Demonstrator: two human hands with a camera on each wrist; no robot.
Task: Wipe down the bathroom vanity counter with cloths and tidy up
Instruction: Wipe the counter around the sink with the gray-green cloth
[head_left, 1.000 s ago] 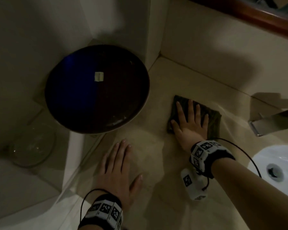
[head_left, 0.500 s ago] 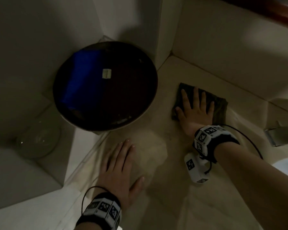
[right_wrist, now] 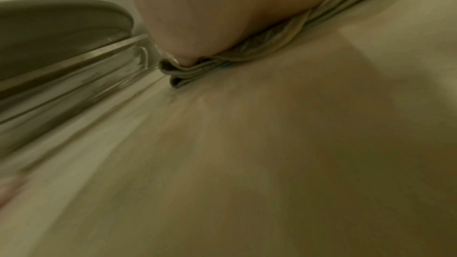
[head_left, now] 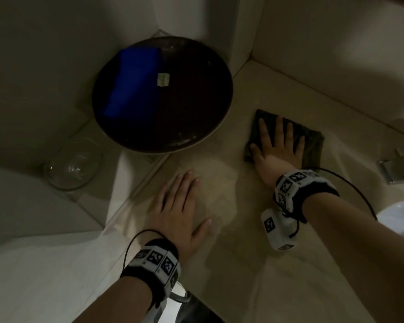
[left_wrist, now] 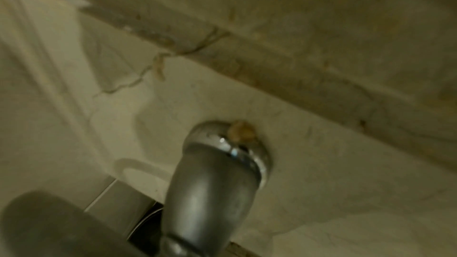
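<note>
A folded dark green cloth point(head_left: 313, 145) lies on the beige stone vanity counter point(head_left: 278, 264) near the back wall. My right hand point(head_left: 276, 145) presses flat on it with fingers spread and straight. In the right wrist view the palm bears down on the cloth's folded edge point(right_wrist: 188, 77). My left hand point(head_left: 184, 206) rests flat on the bare counter near its left edge, fingers straight, holding nothing. It does not show in the left wrist view.
A large dark round bowl point(head_left: 184, 117) holding a blue cloth point(head_left: 131, 82) sits in the left corner. Lower left stands a clear glass bowl point(head_left: 72, 166). A chrome faucet point(head_left: 399, 166) and white basin point(head_left: 399, 213) lie at the right. The left wrist view shows a chrome fitting point(left_wrist: 217, 183).
The right hand has stayed pressed on the green cloth, keeping it near the back wall beside the dark bowl. The left hand stays planted. The head view has swung left.
</note>
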